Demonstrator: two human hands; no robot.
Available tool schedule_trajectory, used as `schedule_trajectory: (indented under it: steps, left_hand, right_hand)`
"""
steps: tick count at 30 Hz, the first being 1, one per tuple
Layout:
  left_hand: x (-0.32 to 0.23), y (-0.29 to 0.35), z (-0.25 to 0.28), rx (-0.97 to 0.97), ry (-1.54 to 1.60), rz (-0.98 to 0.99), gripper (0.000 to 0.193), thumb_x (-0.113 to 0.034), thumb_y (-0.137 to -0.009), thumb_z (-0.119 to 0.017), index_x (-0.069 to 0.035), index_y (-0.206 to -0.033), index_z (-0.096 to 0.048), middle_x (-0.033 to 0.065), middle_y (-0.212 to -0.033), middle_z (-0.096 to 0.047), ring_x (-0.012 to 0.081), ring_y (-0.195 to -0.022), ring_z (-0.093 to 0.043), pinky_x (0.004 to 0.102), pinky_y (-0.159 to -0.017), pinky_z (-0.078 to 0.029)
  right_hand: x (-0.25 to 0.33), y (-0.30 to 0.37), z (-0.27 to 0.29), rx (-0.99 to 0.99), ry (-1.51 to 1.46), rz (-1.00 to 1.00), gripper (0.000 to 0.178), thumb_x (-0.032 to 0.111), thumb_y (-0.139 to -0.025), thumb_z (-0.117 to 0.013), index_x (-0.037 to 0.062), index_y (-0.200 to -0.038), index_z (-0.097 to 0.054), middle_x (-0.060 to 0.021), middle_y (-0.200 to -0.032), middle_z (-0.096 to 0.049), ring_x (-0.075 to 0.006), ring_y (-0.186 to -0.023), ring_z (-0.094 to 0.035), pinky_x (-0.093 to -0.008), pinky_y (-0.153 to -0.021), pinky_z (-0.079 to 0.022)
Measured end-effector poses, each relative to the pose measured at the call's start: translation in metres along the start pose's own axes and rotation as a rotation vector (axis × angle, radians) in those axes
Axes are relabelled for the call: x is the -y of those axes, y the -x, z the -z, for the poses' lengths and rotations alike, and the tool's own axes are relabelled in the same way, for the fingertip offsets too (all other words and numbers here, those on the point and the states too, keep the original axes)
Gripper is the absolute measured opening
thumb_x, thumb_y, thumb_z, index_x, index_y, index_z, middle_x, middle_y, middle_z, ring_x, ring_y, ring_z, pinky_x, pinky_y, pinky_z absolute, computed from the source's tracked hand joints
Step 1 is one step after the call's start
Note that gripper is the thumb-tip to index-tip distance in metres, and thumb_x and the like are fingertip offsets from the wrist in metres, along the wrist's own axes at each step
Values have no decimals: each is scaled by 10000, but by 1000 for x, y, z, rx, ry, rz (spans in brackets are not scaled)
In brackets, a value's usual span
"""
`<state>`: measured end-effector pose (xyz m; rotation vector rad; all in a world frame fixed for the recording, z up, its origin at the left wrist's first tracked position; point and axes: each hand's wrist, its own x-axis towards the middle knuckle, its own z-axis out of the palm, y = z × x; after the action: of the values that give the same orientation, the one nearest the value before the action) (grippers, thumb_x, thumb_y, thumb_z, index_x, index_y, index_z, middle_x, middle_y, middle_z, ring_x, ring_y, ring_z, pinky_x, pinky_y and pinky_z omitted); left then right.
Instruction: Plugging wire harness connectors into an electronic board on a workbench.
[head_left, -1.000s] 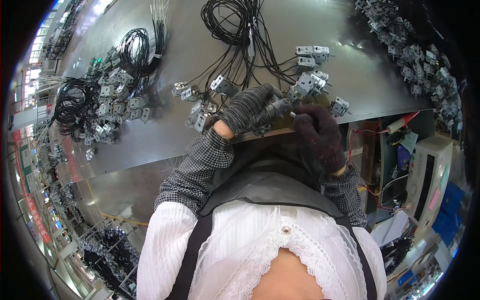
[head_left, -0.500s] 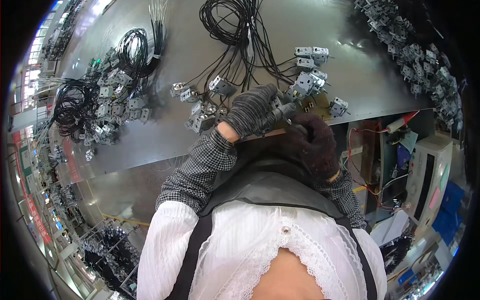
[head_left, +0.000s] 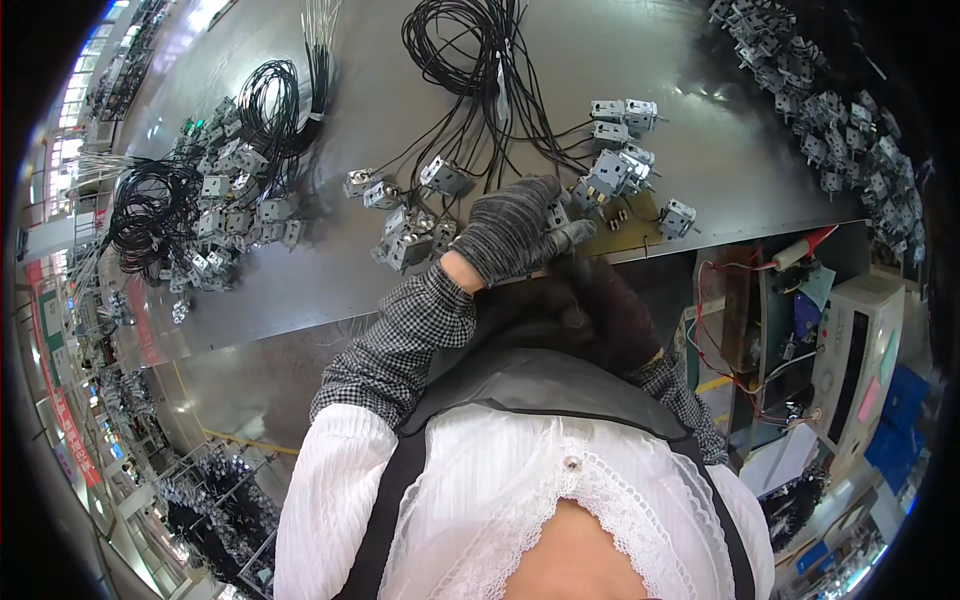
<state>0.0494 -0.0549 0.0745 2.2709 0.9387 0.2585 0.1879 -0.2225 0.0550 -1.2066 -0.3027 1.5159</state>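
Note:
My left hand (head_left: pixel 508 228), in a grey striped knit glove, is closed at the table's front edge. Between its thumb and fingers shows a small silver boxy metal part (head_left: pixel 557 214). Just below the edge, close to the left thumb, is my right hand (head_left: pixel 607 305) in a dark maroon glove; blur and the dark apron hide its fingers. Similar metal parts on black wires lie on both sides: one group (head_left: pixel 405 240) left of my left hand, another (head_left: pixel 612 172) to the right. A single part (head_left: pixel 677 218) sits near the edge.
Coiled black wires (head_left: pixel 450 45) lie farther back on the metal table (head_left: pixel 330 235). More wired parts (head_left: pixel 230 200) are heaped at left, and a long pile (head_left: pixel 835 125) runs along the right. Below the table at right are a pale box-shaped device (head_left: pixel 855 345) and red leads (head_left: pixel 703 318).
My right hand has moved down and slightly left, away from the table edge toward the apron. My left hand stays nearly in place, still gripping the part.

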Motion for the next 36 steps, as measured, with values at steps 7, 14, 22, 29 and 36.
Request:
schedule_trajectory:
  steps: [7, 14, 22, 29, 36]
  left_hand:
    - [-10, 4, -6, -49, -108, -1, 606, -590, -849, -799, -42, -1083, -691, 163, -916, -714, 353, -828, -737, 459, -732, -591]
    - [-13, 3, -6, -56, -67, 26, 603, -607, -839, -802, -56, -1056, -694, 157, -927, -712, 342, -808, -739, 455, -712, -595]
    - [-12, 3, -6, -74, -60, 47, 576, -590, -862, -797, -57, -1056, -698, 160, -913, -723, 343, -819, -744, 447, -726, -597]
    - [0, 4, -11, -64, 616, 56, 434, -393, -996, -700, -23, -1212, -632, 176, -1006, -760, 320, -938, -771, 412, -826, -597]
    - [12, 14, 3, -37, 519, -34, 486, -313, -1073, -570, 7, -1435, -532, 241, -1181, -715, 328, -1075, -737, 427, -919, -579]
  right_hand:
    - [17, 0, 4, 32, 382, 152, 395, 299, -988, -719, -2, -1225, -621, -90, -1004, -682, -190, -890, -642, -344, -804, -540]
    - [2, -6, 9, -95, 870, 397, 376, 296, -1014, -677, 5, -1236, -592, -68, -951, -670, -173, -837, -629, -340, -754, -535]
    - [20, -3, 0, 33, 973, 515, 393, 385, -1073, -600, 21, -1221, -606, -84, -974, -697, -214, -807, -659, -361, -726, -568]
    - [4, -14, 20, 422, -786, -325, 472, 442, -1109, -521, 2, -1251, -617, -102, -1076, -677, -238, -912, -657, -363, -906, -551]
    - [27, -2, -1, 218, -229, -169, 453, 402, -1102, -559, -18, -1262, -621, -68, -1008, -647, -198, -937, -613, -372, -946, -535]
